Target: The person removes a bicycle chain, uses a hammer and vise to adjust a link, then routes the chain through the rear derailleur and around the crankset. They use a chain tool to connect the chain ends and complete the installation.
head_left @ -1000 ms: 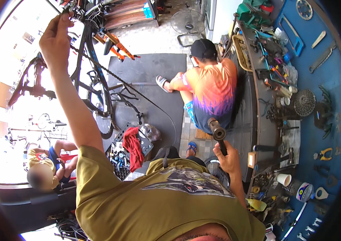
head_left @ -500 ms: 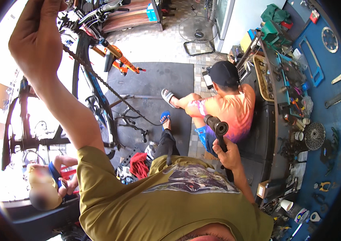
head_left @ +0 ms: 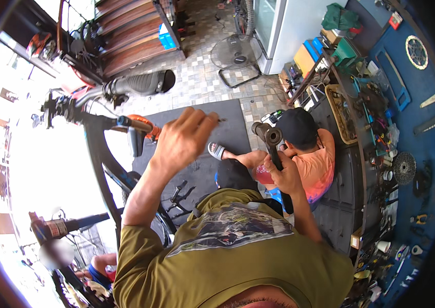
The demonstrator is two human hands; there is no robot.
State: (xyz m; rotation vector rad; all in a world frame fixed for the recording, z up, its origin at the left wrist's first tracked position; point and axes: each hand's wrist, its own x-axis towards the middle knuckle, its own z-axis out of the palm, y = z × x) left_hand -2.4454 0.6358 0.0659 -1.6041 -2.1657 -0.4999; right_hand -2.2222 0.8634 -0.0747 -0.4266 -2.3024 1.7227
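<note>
My left hand (head_left: 184, 136) is raised over the dark mat, its fingers closed in a pinch. A small dark bit (head_left: 221, 120) shows past the fingertips; I cannot make out what it is. My right hand (head_left: 285, 174) grips a black-handled tool (head_left: 274, 137), upright, with a thick metal crosspiece and a round hollow end at its top. Left of my arm stands a bicycle frame (head_left: 97, 159) with a handlebar grip (head_left: 140, 82) and an orange fork (head_left: 145, 126). No chain is visible now.
A seated person in a black cap (head_left: 297, 128) is close beyond my right hand. Along the right runs a cluttered tool bench (head_left: 366, 128) below a blue tool board (head_left: 422, 77). A floor fan (head_left: 235, 54) stands ahead, near wooden steps (head_left: 130, 38). Another person (head_left: 102, 269) is at lower left.
My left hand has come down and right from the upper left, and the hanging bicycle chain is out of sight. The right hand's tool has risen slightly. My view has shifted.
</note>
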